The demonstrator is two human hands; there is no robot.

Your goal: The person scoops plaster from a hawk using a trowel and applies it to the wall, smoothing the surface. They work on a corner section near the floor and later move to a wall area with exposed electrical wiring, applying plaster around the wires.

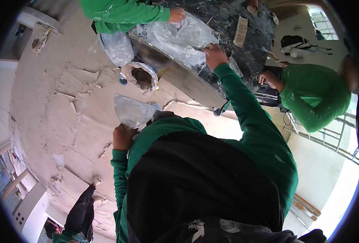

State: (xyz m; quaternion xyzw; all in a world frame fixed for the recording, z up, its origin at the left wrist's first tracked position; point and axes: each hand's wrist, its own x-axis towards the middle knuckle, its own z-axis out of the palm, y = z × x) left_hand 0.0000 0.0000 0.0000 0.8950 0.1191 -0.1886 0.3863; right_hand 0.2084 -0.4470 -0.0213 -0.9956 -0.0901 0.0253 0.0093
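My left hand is closed on a dusty, pale grey, wedge-shaped plastic-looking piece held low in front of my body. My right hand grips a thin flat blade at the right edge of a white, powdery or pasty mass on a dark, splattered worktop. Across that mass a co-worker's hand in a green sleeve touches or hovers at its far side; its fingertips are hard to make out. A cylindrical printed container lies to the right of the mass.
An open sack and a grey bag stand beside the worktop. Another person in green is at the right, near metal ladder-like frames. A person in dark trousers is at lower left. Torn paper sheeting covers the floor.
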